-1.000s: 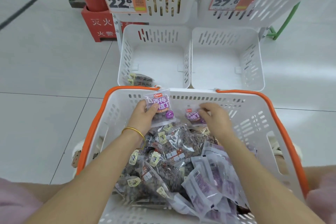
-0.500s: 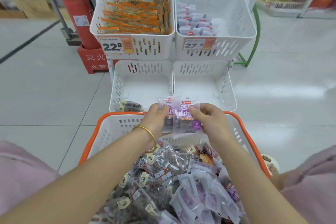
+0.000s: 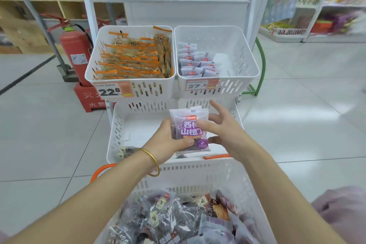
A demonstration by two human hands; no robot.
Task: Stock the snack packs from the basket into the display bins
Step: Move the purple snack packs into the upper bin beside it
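**Purple pack held over lower bins, left grip holding, right grip spread**

- Left grip [image 3: 166, 140]: curled round the lower edge of a purple snack pack [image 3: 190, 130], thumb across the front, fingers behind. A second pack's edge shows just behind the first; can't tell if there are more.
- Right grip [image 3: 223, 134]: wide, fingers straight and fanned. One finger lies on the pack's front face, nothing is clamped.
- The pack is upright with its label toward the camera. It sits in the air past the far rim of the basket [image 3: 198, 168], over the seam between the lower left bin [image 3: 118, 125] and the lower right bin [image 3: 235, 113].
- The lower left bin has one dark pack [image 3: 126, 151] in its near corner.
- The upper right bin [image 3: 237, 77], tagged 27.6, holds rows of pale purple packs [image 3: 194, 63] on its left side.
- The upper left bin [image 3: 130, 89], tagged 22.8, is full of orange-striped packs [image 3: 134, 59].
- The basket holds a heap of mixed packs [image 3: 178, 214], dark and purple.
- A gold bangle [image 3: 152, 158] is on the left wrist.
- A red fire extinguisher [image 3: 75, 49] stands on the floor left of the rack.
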